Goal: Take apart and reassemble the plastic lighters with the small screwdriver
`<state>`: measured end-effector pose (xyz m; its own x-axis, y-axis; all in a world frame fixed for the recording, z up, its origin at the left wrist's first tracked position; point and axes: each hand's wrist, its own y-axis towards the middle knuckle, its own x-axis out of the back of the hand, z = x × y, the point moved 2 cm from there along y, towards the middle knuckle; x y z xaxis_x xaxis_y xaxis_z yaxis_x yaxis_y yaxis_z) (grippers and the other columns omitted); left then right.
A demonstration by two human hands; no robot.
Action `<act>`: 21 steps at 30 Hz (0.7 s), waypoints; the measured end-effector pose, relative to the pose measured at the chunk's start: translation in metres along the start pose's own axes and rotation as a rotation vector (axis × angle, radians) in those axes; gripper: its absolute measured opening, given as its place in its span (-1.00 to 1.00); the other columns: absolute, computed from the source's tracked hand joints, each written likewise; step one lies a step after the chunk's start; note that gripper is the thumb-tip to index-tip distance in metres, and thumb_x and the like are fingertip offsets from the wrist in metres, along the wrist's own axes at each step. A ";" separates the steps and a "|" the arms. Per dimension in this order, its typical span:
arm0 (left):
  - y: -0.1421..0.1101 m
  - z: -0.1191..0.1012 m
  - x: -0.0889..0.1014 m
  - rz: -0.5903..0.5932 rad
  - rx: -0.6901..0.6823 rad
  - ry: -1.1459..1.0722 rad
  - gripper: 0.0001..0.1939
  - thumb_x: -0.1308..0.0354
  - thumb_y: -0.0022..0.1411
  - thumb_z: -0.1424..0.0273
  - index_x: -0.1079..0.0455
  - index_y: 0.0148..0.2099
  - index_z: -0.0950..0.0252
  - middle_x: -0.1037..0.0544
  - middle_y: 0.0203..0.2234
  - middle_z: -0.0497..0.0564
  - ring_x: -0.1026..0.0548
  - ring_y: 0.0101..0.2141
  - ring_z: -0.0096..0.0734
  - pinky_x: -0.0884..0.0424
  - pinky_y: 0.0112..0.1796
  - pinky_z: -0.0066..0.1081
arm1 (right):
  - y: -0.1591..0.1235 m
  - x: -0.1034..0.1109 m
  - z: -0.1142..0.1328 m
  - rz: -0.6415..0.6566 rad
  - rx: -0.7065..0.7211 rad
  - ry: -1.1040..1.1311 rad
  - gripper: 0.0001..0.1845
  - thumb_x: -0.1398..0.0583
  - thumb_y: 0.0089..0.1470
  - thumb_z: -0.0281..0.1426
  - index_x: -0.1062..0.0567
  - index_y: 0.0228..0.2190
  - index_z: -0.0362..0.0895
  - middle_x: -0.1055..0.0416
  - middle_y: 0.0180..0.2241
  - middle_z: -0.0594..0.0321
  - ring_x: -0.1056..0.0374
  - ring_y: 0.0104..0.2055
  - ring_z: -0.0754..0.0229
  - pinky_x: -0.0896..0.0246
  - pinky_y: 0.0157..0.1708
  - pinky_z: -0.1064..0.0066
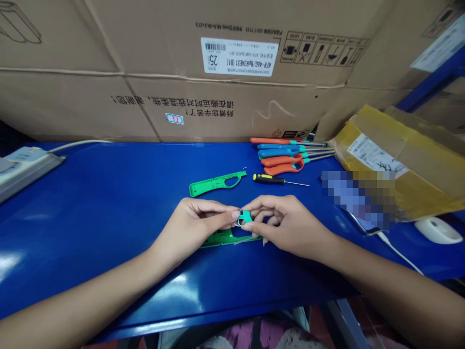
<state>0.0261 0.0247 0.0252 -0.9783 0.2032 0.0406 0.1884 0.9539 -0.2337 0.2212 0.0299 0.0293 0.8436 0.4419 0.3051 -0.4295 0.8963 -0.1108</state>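
My right hand [278, 223] pinches a small teal trigger [247, 216] between thumb and forefinger. Thumb and fingers of my left hand [203, 220] are closed right beside it on a small part with a thin pale wire [238, 223]; most of that part is hidden by the fingertips. Below both hands, a green lighter shell half [221, 238] lies on the table, partly covered. Its matching green shell half [212, 185] rests farther back, hollow side up. A yellow-and-black screwdriver [269, 179] lies to the right of that one, and a tiny metal piece [244, 167] sits near its tip.
On the blue table [109, 203], several orange and blue long-necked lighters [279, 152] lie at the back. To the right are a yellow-taped package [407, 169], a phone [359, 218] with cable and a white mouse [438, 230]. A power strip [29, 167] is left; a carton [163, 106] stands behind.
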 end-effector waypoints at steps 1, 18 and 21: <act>0.000 0.001 0.000 0.005 0.011 -0.008 -0.76 -0.48 -0.01 0.23 -0.69 -0.30 0.24 -0.71 -0.42 0.07 -0.65 -0.40 -0.25 -0.63 -0.31 -0.35 | 0.000 0.000 0.000 0.013 0.005 -0.001 -0.83 -0.34 0.06 -0.35 -0.58 -0.26 -0.13 -0.44 -0.55 0.36 -0.33 -0.58 0.36 -0.33 -0.58 0.50; -0.005 -0.001 0.000 -0.015 -0.030 -0.037 -0.85 -0.46 0.04 0.28 -0.69 -0.29 0.17 -0.71 -0.40 0.02 -0.67 -0.37 -0.31 -0.62 -0.27 -0.43 | -0.006 -0.005 0.006 -0.031 0.030 0.019 -0.82 -0.34 0.06 -0.34 -0.54 -0.27 -0.13 -0.45 -0.59 0.38 -0.39 -0.60 0.33 -0.36 -0.57 0.47; -0.006 -0.004 0.003 0.033 -0.114 0.069 -0.84 -0.42 0.11 0.27 -0.68 -0.24 0.18 -0.72 -0.34 0.02 -0.67 -0.31 -0.29 -0.63 -0.23 -0.40 | -0.007 -0.004 0.006 -0.024 -0.002 0.026 -0.82 -0.34 0.05 -0.35 -0.55 -0.27 -0.14 -0.45 -0.59 0.38 -0.38 -0.61 0.34 -0.34 -0.59 0.48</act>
<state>0.0223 0.0202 0.0309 -0.9639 0.2457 0.1022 0.2328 0.9646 -0.1241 0.2188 0.0216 0.0344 0.8617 0.4209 0.2833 -0.4083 0.9068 -0.1052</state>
